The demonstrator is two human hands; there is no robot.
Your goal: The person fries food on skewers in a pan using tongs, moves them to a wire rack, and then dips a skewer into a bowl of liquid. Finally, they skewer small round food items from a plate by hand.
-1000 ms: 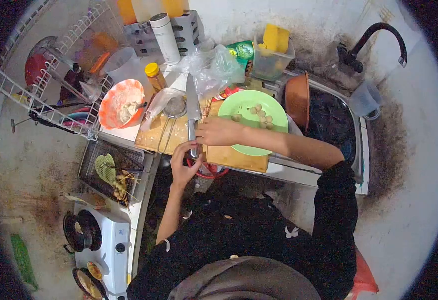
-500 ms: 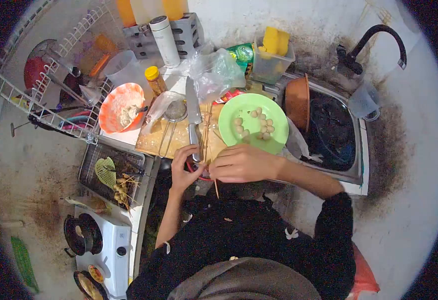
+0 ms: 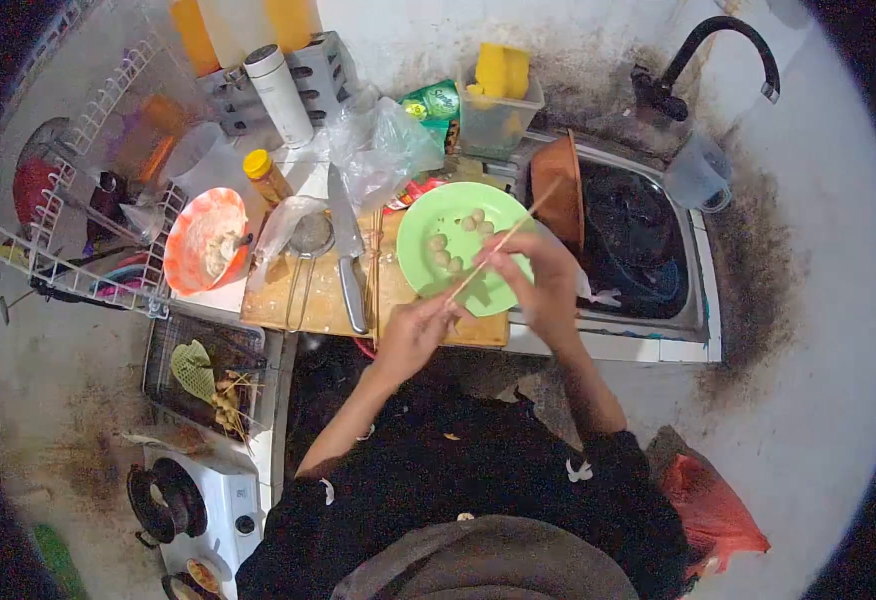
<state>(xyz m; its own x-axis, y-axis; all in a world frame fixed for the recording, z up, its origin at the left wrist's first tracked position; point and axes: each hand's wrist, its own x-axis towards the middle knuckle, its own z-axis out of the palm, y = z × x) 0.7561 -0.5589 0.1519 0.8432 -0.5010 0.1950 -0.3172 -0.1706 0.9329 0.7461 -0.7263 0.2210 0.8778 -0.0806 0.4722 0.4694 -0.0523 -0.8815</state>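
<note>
A thin wooden skewer (image 3: 524,220) slants up to the right over a light green plate (image 3: 413,225). My left hand (image 3: 410,338) is closed around its lower end, at the front edge of the cutting board (image 3: 395,290). Further up the stick, my right hand (image 3: 550,282) pinches it with thumb and fingers, above the plate's right side. Several small pale meatballs (image 3: 440,252) lie on the plate, some hidden behind the right hand. Left of the plate, more wooden skewers (image 3: 375,270) lie on the board beside a large knife (image 3: 351,285).
A small strainer (image 3: 310,237) lies left of the knife, near an orange bowl (image 3: 180,250) with pale paste. The sink (image 3: 698,300) is at right. Cooked skewers (image 3: 228,405) lie in a tray at left, above a white stove (image 3: 223,520).
Both hands have moved up from the board's front edge toward the plate. The skewer, earlier pointing down between the hands, now slants across the plate. The view has shifted slightly.
</note>
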